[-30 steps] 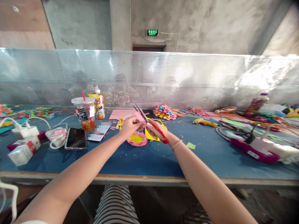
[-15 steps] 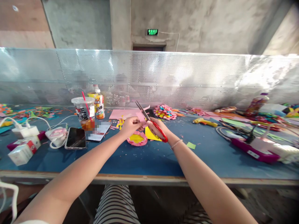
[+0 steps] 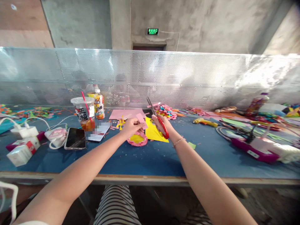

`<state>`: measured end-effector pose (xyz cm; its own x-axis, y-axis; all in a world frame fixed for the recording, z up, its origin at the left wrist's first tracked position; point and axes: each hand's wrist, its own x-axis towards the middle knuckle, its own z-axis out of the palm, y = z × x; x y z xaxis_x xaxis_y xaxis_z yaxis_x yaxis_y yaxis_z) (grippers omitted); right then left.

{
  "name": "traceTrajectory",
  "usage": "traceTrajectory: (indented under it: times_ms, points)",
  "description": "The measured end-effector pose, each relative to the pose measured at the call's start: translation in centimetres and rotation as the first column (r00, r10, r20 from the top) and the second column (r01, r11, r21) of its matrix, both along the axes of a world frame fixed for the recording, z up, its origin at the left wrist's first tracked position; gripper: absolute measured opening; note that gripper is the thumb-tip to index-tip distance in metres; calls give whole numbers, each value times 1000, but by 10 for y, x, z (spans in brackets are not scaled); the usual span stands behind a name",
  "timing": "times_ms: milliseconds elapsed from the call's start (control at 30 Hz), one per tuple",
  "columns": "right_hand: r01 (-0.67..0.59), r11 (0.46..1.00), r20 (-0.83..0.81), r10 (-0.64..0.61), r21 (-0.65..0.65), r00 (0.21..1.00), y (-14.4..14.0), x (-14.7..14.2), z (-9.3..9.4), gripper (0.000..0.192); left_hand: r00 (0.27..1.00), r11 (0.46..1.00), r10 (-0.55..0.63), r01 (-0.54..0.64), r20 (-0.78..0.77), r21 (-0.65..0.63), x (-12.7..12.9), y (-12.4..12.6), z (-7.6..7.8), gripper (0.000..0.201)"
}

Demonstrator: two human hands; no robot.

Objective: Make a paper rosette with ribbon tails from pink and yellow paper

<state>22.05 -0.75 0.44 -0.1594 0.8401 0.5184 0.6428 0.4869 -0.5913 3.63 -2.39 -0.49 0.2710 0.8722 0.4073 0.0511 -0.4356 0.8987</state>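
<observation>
Over the blue table (image 3: 131,162), just above a pink-and-yellow paper disc (image 3: 137,139), the left hand (image 3: 131,126) pinches a small pink paper piece (image 3: 141,120) between thumb and forefingers, the remaining fingers curled under. The right hand (image 3: 161,125) grips red-handled scissors (image 3: 159,122), fingers through the loops and wrapped close, blades pointing up and away from the pink piece, apart from it; whether the blades are parted or closed is too small to tell. By the look of things the work is partway: the pink piece seems already trimmed to a short strip, the disc below has a pink fringe round a yellow centre, and a finished-looking multicoloured paper flower (image 3: 166,112) lies further back near the mesh screen (image 3: 211,78). A yellow sheet (image 3: 153,132) and a pink sheet (image 3: 126,113) lie uncut beside the disc, so more petals probably remain to be cut. Scraps litter the surface. A phone (image 3: 75,138), a cup (image 3: 82,113) and a bottle (image 3: 99,106) stand well to the left.
</observation>
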Motion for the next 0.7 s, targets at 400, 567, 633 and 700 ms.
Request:
traceTrajectory:
  times_ms: [400,567,633,700]
  points:
    - [157,987,420,-162,45,893,6,10,-14,73,929,931,354,-340,-109,130,-15,25,-5,22]
    - [137,982,396,-179,133,901,9,6,-14,78,939,937,339,-330,-63,116,-17,28,-6,18]
    - [144,976,387,-199,165,900,11,7,-13,76,939,934,342,-336,-37,122,-16,28,-7,19]
    - [161,970,385,-222,184,896,13,8,-13,74,936,926,352,-346,-9,147,-14,28,-7,21]
